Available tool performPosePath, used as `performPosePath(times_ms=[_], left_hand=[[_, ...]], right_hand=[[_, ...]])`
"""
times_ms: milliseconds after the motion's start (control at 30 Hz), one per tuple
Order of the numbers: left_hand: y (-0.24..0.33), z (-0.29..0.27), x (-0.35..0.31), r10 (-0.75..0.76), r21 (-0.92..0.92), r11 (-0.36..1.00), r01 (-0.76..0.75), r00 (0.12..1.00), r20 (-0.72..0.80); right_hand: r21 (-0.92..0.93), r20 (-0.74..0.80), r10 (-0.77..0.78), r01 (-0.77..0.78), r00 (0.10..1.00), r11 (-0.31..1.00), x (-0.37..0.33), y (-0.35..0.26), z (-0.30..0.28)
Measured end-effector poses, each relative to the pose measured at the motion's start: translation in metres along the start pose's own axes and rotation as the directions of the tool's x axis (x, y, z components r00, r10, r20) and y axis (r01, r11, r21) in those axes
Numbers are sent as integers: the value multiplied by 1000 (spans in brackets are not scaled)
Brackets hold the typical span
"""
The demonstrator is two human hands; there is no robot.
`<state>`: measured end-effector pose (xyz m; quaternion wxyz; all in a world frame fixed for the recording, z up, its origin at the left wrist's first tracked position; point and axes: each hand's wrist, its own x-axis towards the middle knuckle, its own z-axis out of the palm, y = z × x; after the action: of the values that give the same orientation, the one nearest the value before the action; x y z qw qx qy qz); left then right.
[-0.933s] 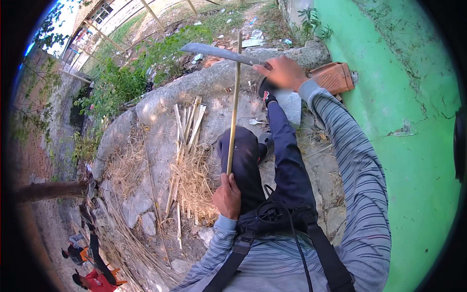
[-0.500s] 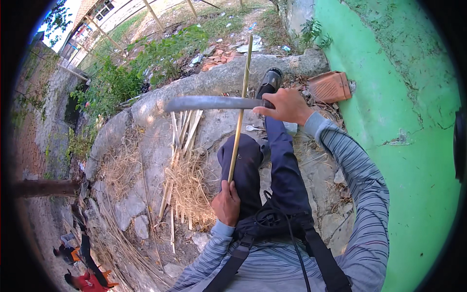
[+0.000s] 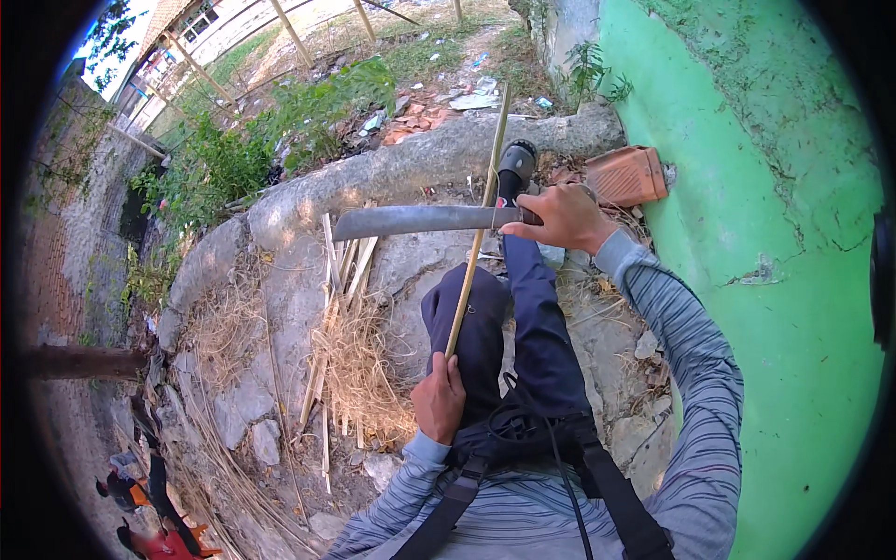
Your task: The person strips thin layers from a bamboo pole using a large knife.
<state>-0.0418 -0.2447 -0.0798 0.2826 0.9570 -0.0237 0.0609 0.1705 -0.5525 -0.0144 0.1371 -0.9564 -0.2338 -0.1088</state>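
Note:
My left hand [image 3: 439, 399] is closed around the lower end of a long bamboo strip [image 3: 474, 257], which slants up and away over my left thigh. My right hand [image 3: 563, 219] grips the handle of a machete [image 3: 411, 220]. Its long dark blade points left and crosses the strip beyond its middle; whether the edge touches the strip I cannot tell. Left of my knee lies a heap of pale curled shavings [image 3: 364, 369], with several split bamboo strips [image 3: 353, 266] sticking out of it.
A green wall [image 3: 784, 355] stands close on my right, with an orange clay tile [image 3: 627, 175] at its foot. A low stone ledge [image 3: 373, 168] curves ahead. Shrubs [image 3: 215, 159] grow beyond it at left. People in dark and red clothes [image 3: 159, 541] are at the lower left.
The machete has come slightly nearer to me along the strip and a little to the right. The strip's far end has tilted to the right; my left hand has barely moved.

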Motion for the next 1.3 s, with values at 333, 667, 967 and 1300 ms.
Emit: performPosePath(times_ms=[333, 667, 967, 1300], left_hand=[[5, -5, 3, 46, 17, 999, -47, 997, 58], [-1, -28, 32, 37, -455, 875, 168, 912, 408], [43, -13, 42, 75, -481, 862, 162, 896, 437], [37, -5, 54, 116, -558, 797, 230, 849, 515]], right_hand=[[-4, -192, 457, -467, 868, 884, 49, 164, -38], [519, -256, 678, -494, 689, 698, -61, 114, 12], [433, -154, 395, -297, 906, 851, -153, -33, 26], [339, -132, 267, -210, 955, 917, -154, -66, 35]])
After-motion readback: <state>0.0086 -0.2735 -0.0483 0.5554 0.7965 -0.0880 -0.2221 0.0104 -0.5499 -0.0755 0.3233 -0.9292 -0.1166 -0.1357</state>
